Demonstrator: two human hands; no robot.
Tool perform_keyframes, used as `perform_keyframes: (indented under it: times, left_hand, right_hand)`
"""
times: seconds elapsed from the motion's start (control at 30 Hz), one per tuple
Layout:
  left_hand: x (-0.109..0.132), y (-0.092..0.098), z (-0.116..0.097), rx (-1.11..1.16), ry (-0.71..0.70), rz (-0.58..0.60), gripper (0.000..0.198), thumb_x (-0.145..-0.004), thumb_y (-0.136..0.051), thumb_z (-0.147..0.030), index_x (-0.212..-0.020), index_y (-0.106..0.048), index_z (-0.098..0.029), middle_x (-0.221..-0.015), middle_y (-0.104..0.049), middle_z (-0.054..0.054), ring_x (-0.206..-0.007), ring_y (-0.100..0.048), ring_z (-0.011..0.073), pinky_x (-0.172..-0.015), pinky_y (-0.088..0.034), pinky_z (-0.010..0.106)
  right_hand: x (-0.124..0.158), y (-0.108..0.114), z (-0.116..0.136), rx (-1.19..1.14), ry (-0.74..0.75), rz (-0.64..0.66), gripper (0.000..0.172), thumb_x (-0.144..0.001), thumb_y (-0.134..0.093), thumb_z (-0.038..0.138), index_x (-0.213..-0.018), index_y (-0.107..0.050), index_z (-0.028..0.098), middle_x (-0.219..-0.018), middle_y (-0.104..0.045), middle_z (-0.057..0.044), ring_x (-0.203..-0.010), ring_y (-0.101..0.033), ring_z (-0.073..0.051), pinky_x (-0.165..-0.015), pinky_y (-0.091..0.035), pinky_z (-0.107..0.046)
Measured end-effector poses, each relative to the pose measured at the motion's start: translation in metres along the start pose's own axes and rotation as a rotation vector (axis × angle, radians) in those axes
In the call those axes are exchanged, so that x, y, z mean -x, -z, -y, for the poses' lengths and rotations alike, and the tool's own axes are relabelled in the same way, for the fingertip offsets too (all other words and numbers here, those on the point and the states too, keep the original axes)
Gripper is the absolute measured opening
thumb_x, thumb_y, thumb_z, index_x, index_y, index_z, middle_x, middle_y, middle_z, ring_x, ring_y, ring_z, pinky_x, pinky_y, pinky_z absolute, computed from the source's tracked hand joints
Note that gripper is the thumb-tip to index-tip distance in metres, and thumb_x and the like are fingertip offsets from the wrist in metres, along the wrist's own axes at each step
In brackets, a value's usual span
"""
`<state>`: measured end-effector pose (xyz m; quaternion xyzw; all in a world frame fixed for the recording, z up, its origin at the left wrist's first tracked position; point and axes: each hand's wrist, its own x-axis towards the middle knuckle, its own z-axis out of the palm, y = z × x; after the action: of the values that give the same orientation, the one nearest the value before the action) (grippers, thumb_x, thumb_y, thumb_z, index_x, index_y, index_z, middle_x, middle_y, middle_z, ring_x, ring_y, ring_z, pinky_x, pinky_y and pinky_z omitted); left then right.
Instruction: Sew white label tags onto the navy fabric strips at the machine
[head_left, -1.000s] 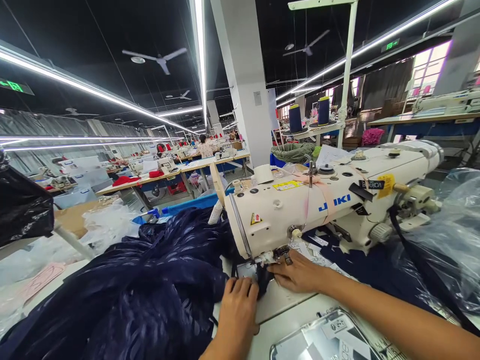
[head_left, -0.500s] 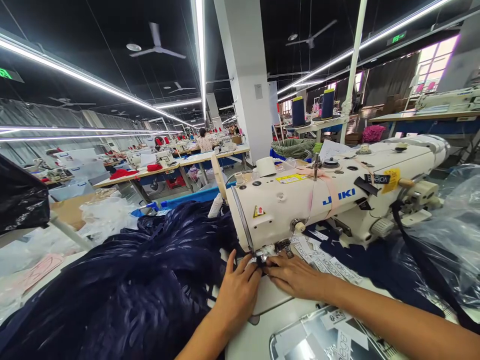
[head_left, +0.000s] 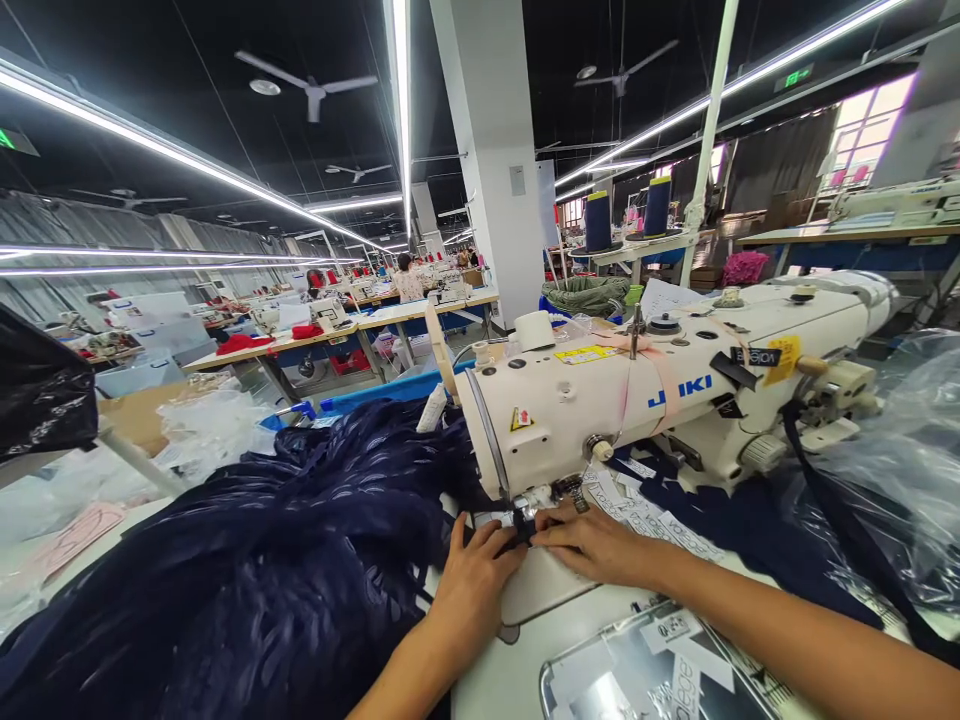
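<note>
Close to the needle end of a white sewing machine [head_left: 555, 405], both my hands work at a dark strip of fabric [head_left: 523, 528]. My left hand [head_left: 474, 578] lies palm down on the left, fingers spread and its tips on the strip. From the right, my right hand [head_left: 596, 542] has its fingers drawn together at the strip's edge, just beside the presser foot [head_left: 534, 500]. The fingertips partly cover the strip. A big heap of navy ruffled fabric [head_left: 277, 560] fills the left side of the table, reaching up to the machine head.
Printed white labels [head_left: 652, 520] lie under the machine arm, near navy cloth [head_left: 757, 540]. A shiny flat tray [head_left: 592, 665] with more labels is in front of my right forearm. Clear plastic [head_left: 892, 470] bulges at the right. Navy thread cones [head_left: 598, 222] stand behind.
My hands stay at the needle with small finger shifts. The left fingers have slid slightly downward, and more of the strip shows between the hands.
</note>
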<state>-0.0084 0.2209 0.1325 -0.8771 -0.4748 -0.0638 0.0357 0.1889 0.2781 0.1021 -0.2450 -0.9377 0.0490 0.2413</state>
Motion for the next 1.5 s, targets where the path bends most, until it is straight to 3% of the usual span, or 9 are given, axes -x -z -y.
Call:
perform_keyframes:
  times: [0.1,0.23,0.33,0.47,0.77,0.97,1.13,1.33,1.5]
  left_hand:
    - [0.008,0.001,-0.009,-0.067,-0.108,-0.120,0.026,-0.076,-0.045,-0.011,-0.096,-0.059,-0.021,-0.113,-0.056,0.008,-0.106,-0.047,0.0252,-0.093,-0.027,0.053]
    - [0.018,-0.004,-0.017,-0.193,-0.099,-0.078,0.014,-0.075,-0.046,-0.016,-0.071,-0.059,-0.015,-0.072,-0.060,0.006,-0.069,-0.053,0.0183,-0.068,-0.040,0.035]
    - [0.020,-0.005,-0.011,-0.243,0.129,-0.075,0.021,-0.073,-0.045,-0.010,-0.089,-0.059,-0.012,-0.082,-0.061,0.008,-0.074,-0.051,0.0196,-0.067,-0.038,0.033]
    - [0.018,-0.003,-0.001,-0.159,0.202,-0.072,0.033,-0.075,-0.043,-0.008,-0.104,-0.055,-0.018,-0.095,-0.059,0.005,-0.082,-0.049,0.0189,-0.072,-0.036,0.033]
    - [0.021,-0.017,0.003,-0.185,0.136,-0.244,0.035,-0.070,-0.047,-0.007,-0.100,-0.057,-0.020,-0.093,-0.062,0.004,-0.079,-0.049,0.0186,-0.068,-0.037,0.033]
    - [0.014,-0.010,-0.002,-0.282,-0.145,-0.525,0.026,-0.079,-0.041,-0.012,-0.098,-0.058,-0.015,-0.100,-0.062,0.007,-0.097,-0.049,0.0220,-0.084,-0.035,0.038]
    - [0.003,-0.013,0.005,-0.187,-0.217,-0.240,0.035,-0.077,-0.041,-0.012,-0.109,-0.052,-0.018,-0.110,-0.060,0.006,-0.109,-0.046,0.0236,-0.092,-0.028,0.046]
    - [0.002,-0.050,0.024,-0.160,-0.159,-0.251,0.037,-0.077,-0.042,-0.013,-0.112,-0.051,-0.019,-0.113,-0.059,0.008,-0.109,-0.047,0.0241,-0.097,-0.022,0.051]
    - [0.001,-0.039,0.021,-0.146,-0.129,-0.127,0.040,-0.077,-0.042,-0.012,-0.115,-0.049,-0.021,-0.118,-0.056,0.008,-0.113,-0.045,0.0245,-0.098,-0.020,0.056]
  right_hand:
    - [-0.001,0.000,0.004,0.194,0.102,0.013,0.022,-0.083,-0.042,0.012,-0.094,-0.060,0.016,-0.093,-0.058,-0.008,-0.080,-0.052,-0.019,-0.070,-0.041,-0.031]
    - [-0.001,0.001,0.009,0.260,0.123,0.016,0.019,-0.082,-0.042,0.009,-0.089,-0.059,0.015,-0.087,-0.056,-0.007,-0.079,-0.050,-0.018,-0.065,-0.041,-0.027]
    - [-0.001,0.002,0.010,0.226,0.117,0.001,0.023,-0.082,-0.041,0.007,-0.092,-0.058,0.015,-0.088,-0.055,-0.007,-0.077,-0.049,-0.017,-0.063,-0.040,-0.026]
    - [0.000,0.003,0.010,0.199,0.113,0.007,0.025,-0.081,-0.041,0.006,-0.095,-0.059,0.016,-0.090,-0.056,-0.007,-0.077,-0.049,-0.017,-0.062,-0.040,-0.026]
    - [0.002,0.001,0.006,0.196,0.135,-0.020,0.026,-0.079,-0.042,0.006,-0.096,-0.059,0.015,-0.091,-0.057,-0.008,-0.079,-0.051,-0.019,-0.065,-0.042,-0.028]
    - [0.000,0.004,0.007,0.207,0.134,-0.019,0.023,-0.079,-0.043,0.007,-0.092,-0.060,0.015,-0.089,-0.057,-0.007,-0.077,-0.052,-0.018,-0.064,-0.042,-0.028]
    - [0.000,0.005,0.006,0.229,0.121,0.017,0.022,-0.078,-0.044,0.008,-0.092,-0.059,0.016,-0.094,-0.058,-0.007,-0.077,-0.053,-0.018,-0.066,-0.042,-0.029]
    - [-0.001,0.005,0.000,0.237,0.115,0.077,0.026,-0.077,-0.045,0.010,-0.099,-0.057,0.017,-0.105,-0.057,-0.007,-0.082,-0.054,-0.020,-0.067,-0.042,-0.031]
    - [0.000,0.006,0.002,0.227,0.097,0.073,0.025,-0.079,-0.044,0.011,-0.100,-0.057,0.017,-0.106,-0.057,-0.007,-0.084,-0.055,-0.020,-0.070,-0.043,-0.031]
